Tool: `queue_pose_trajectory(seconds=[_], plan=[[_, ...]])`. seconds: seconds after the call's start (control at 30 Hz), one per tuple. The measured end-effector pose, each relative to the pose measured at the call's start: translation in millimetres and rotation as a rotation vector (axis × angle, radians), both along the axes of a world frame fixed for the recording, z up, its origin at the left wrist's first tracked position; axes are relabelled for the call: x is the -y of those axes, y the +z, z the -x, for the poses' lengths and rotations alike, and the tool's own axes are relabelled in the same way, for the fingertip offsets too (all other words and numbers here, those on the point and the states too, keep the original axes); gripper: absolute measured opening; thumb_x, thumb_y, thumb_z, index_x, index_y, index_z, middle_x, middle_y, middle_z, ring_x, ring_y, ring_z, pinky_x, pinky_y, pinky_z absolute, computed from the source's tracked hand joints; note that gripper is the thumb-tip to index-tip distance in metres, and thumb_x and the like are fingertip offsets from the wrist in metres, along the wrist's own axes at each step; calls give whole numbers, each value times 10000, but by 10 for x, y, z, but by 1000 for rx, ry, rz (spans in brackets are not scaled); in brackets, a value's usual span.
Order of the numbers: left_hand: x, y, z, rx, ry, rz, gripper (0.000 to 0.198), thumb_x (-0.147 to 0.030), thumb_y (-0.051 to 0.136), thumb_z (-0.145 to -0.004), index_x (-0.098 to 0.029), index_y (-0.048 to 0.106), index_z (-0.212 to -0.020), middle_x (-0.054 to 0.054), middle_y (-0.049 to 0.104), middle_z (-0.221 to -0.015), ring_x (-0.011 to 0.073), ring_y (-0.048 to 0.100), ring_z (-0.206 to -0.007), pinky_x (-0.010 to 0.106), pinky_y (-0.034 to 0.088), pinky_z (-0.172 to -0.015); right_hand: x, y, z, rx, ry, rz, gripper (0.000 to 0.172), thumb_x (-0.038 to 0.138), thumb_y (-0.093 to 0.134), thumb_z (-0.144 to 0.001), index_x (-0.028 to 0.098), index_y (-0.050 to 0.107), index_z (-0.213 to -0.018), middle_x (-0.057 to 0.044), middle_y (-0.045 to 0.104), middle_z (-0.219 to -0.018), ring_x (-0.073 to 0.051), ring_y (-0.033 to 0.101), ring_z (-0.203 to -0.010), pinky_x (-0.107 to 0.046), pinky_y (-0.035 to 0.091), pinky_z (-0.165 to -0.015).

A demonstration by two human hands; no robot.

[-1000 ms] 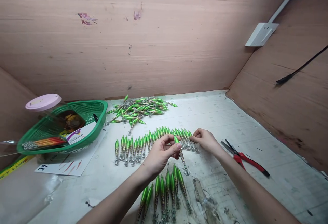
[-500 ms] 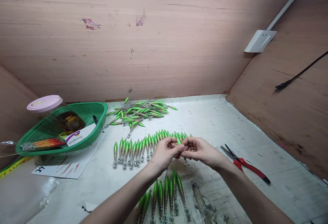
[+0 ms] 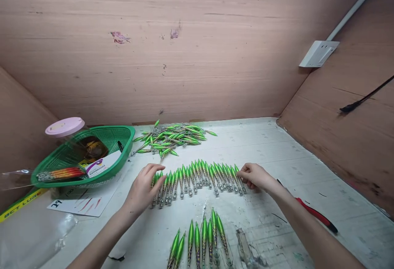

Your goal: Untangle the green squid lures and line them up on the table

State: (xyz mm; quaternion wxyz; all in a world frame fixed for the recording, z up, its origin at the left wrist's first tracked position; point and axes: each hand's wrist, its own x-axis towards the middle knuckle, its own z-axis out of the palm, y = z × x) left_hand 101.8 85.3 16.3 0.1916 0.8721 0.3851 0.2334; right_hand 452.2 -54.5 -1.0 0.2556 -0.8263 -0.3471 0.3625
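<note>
Green squid jigs with crowns of metal hooks stand side by side in a long curved row (image 3: 201, 174) across the middle of the table. At the row's left end is my left hand (image 3: 146, 183), its thumb and fingers apart over the leftmost jigs, partly hiding them. My right hand (image 3: 254, 176) is at the right end, fingers curled and closed at the upper part of the last squid jig (image 3: 236, 168). Nearer to me lies a smaller group of squid jigs (image 3: 204, 234), the lower ones cut off by the frame's edge.
A loose pile of jigs (image 3: 181, 135) lies at the back. On the left, a green basket (image 3: 131, 137) holds a pink-lidded jar (image 3: 65, 126) and orange jigs (image 3: 66, 173), above a marked white card (image 3: 92, 203). Red-handled pliers (image 3: 320, 215) lie right, partly behind my forearm.
Both hands were together over the row, fingers on one jig. They have parted: the left moved to the row's left end, the right to its right end. The view shifted slightly.
</note>
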Motion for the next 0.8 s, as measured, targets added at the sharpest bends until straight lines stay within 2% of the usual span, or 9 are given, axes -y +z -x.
queue_pose_trajectory(seconds=[0.07, 0.13, 0.23, 0.3, 0.37, 0.47, 0.63, 0.8], plan=[[-19, -105, 229, -79, -50, -151, 415, -458, 449, -890, -187, 547, -1188, 129, 568, -1216, 275, 562, -1101, 382, 496, -858, 61, -43, 47, 189, 67, -126, 257, 430, 547, -824, 180, 524, -771, -90, 625, -737, -200, 575, -631, -324, 468, -569], [7, -191, 415, -148, -157, -321, 521, -442, 498, -874, -199, 442, -1331, 136, 483, -1352, 297, 478, -1229, 421, 460, -950, 157, -112, 96, 449, 239, -350, 390, 526, 515, -832, 171, 577, -980, -145, 615, -1000, -268, 585, -889, -391, 491, -739], [77, -285, 549, -261, -334, -463, 662, -416, 540, -852, -242, 299, -1443, 111, 356, -1466, 314, 353, -1334, 482, 372, -1048, 284, -273, 165, 723, 579, -587, 654, 613, 549, -791, 213, 472, -1303, -165, 426, -1343, -341, 425, -1211, -482, 426, -939], [109, -332, 532, -319, -389, -448, 706, -430, 551, -843, -264, 255, -1462, 100, 312, -1490, 316, 328, -1348, 497, 345, -1067, 304, -388, 195, 815, 690, -629, 775, 656, 578, -751, 250, 395, -1386, -153, 316, -1433, -370, 324, -1293, -531, 364, -1003], [113, -375, 465, -333, -391, -411, 732, -461, 562, -831, -265, 248, -1464, 109, 290, -1496, 325, 316, -1352, 511, 340, -1068, 265, -477, 208, 871, 700, -652, 845, 690, 579, -728, 257, 353, -1417, -154, 262, -1462, -389, 283, -1315, -569, 317, -1030], [72, -436, 359, -322, -354, -381, 730, -495, 557, -830, -254, 271, -1456, 120, 282, -1497, 332, 305, -1356, 524, 337, -1066, 155, -539, 210, 897, 665, -669, 854, 696, 572, -729, 238, 355, -1417, -174, 280, -1447, -395, 310, -1297, -586, 323, -1017], [-8, -479, 300, -323, -305, -396, 660, -523, 479, -873, -215, 328, -1436, 132, 298, -1489, 330, 300, -1359, 525, 356, -1053, 27, -512, 236, 890, 680, -698, 775, 647, 580, -760, 188, 425, -1365, -203, 352, -1389, -384, 356, -1260, -564, 380, -983], [40, -442, 171, -322, -331, -390, 749, -580, 497, -838, -210, 284, -1454, 131, 265, -1503, 354, 269, -1367, 556, 310, -1068, -30, -495, 292, 894, 717, -694, 780, 659, 593, -739, 176, 465, -1337, -203, 393, -1367, -380, 372, -1252, -565, 366, -998]])
